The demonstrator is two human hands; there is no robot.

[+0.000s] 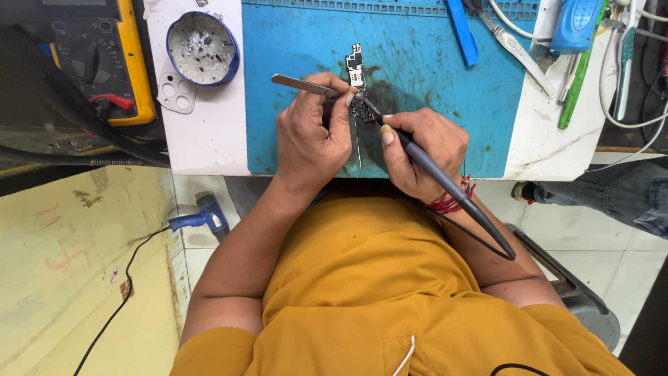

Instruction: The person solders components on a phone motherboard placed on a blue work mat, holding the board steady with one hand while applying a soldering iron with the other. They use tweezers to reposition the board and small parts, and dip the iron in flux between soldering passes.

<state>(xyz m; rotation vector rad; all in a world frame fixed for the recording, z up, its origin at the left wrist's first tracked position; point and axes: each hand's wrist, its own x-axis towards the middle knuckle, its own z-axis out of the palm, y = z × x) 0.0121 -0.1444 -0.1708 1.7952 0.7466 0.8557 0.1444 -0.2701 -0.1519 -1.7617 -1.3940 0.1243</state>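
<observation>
Across the bench (202,146) lies a blue work mat (431,63), stained dark near its middle, and on that stain sits the small circuit board (358,76), between your two hands. Far left stands a yellow-cased meter (104,59) with a dial, and right of it a round blue-rimmed tin (202,47) of metal scraps. Far right are a blue plastic tool (574,24), a green stick (577,83) and white cables (626,104).

Your left hand (313,136) is closed around metal tweezers (303,85), their tips at the board's near end. Your right hand (421,150) grips a dark soldering iron (445,184) like a pen, its tip touching the same spot as the tweezers.

Risks, as a judgement: the hot tip works just beside your left fingertips, so a slip could burn them. The board looks pinned only by the tweezers; a push from the iron could skate it across the mat. The iron's cord trails over your lap and might tug the tip off its mark.

No packages or signs are readable; the meter's face carries only small markings, too fine to tell.
</observation>
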